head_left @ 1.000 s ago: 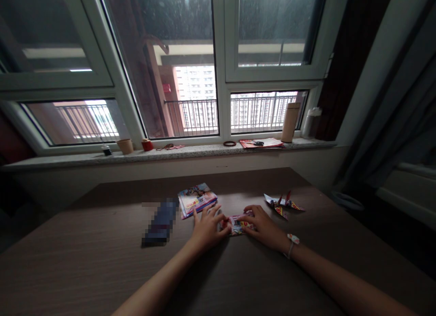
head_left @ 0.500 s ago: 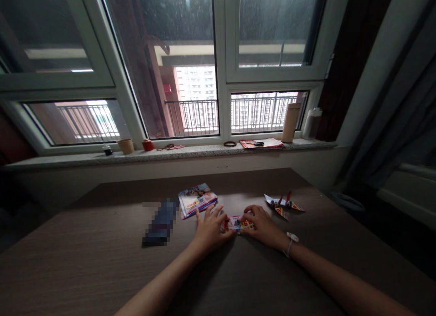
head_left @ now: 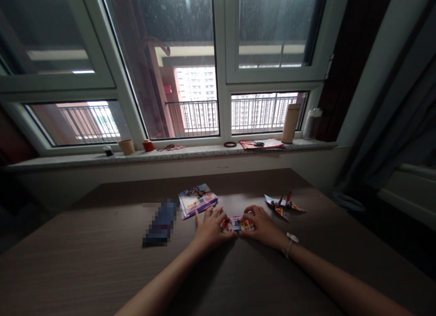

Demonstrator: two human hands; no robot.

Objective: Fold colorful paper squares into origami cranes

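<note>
Between my hands a small folded sheet of colourful printed paper lies on the table. My left hand pinches its left end with thumb and fingertips, the other fingers curved and slightly spread. At the right end, my right hand has thumb and index finger closed on the paper. The fingertips hide parts of both ends. A stack of printed paper sheets lies just beyond my left hand. Past my right hand are folded paper figures with pointed tips, like paper cranes.
The brown table runs up to the wall below the window. A dark, pixelated long object lies left of the stack. On the windowsill are a paper cup, scissors on red-and-white papers, and a tan bottle.
My fingers have shifted very slightly along the near edge of the folded paper, thumbs a little closer together. Everything else has stayed in place.
</note>
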